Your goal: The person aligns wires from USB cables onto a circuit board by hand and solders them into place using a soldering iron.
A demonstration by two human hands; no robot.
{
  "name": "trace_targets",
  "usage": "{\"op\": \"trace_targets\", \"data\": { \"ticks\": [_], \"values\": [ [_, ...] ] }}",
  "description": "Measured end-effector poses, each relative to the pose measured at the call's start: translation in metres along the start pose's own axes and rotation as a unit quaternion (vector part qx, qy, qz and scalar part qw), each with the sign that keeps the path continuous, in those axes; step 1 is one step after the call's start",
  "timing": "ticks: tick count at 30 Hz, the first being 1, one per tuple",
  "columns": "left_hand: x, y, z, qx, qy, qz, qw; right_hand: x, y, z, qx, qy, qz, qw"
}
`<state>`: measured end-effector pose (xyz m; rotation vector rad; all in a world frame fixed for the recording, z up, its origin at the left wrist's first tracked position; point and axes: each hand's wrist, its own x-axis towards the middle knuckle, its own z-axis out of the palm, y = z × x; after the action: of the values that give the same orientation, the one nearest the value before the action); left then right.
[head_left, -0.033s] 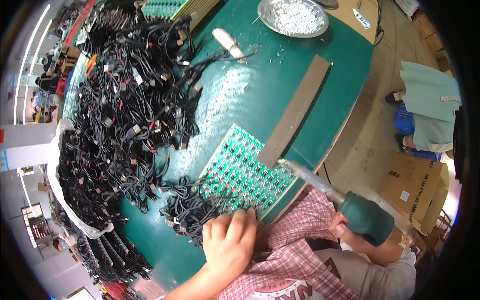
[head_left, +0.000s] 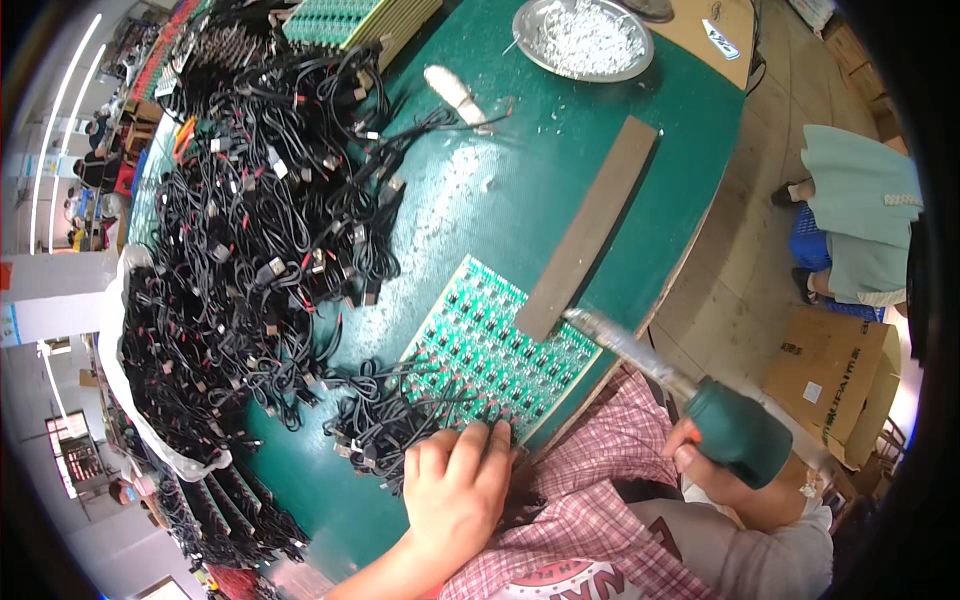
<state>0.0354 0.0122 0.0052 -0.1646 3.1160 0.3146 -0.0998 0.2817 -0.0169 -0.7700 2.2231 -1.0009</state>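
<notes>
Little has shifted; right hand (head_left: 705, 470) grips dark-green pistol-shaped tool (head_left: 738, 432); left hand (head_left: 457, 485) bends at rectangular green circuit board (head_left: 500, 347), fingers' hold unclear.

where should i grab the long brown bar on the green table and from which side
Probably the middle of the brown bar, from above, fingers across its two long edges: it is long, flat and narrow, and nothing covers it there. The near end looks worse, as it overlaps the circuit board and the tip of the green-handled tool is close beside it.
</notes>
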Motion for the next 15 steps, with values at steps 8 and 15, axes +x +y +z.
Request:
{"op": "trace_targets", "data": {
  "ticks": [8,15],
  "values": [
    [0.115,-0.044,-0.042,-0.177,0.109,-0.092,0.974,-0.005,0.005,-0.003,0.319,0.06,0.115,0.939],
    [0.043,-0.021,-0.018,-0.213,-0.02,-0.136,0.967,0.0,0.001,-0.009,0.009,-0.12,-0.09,0.989]
  ]
}}
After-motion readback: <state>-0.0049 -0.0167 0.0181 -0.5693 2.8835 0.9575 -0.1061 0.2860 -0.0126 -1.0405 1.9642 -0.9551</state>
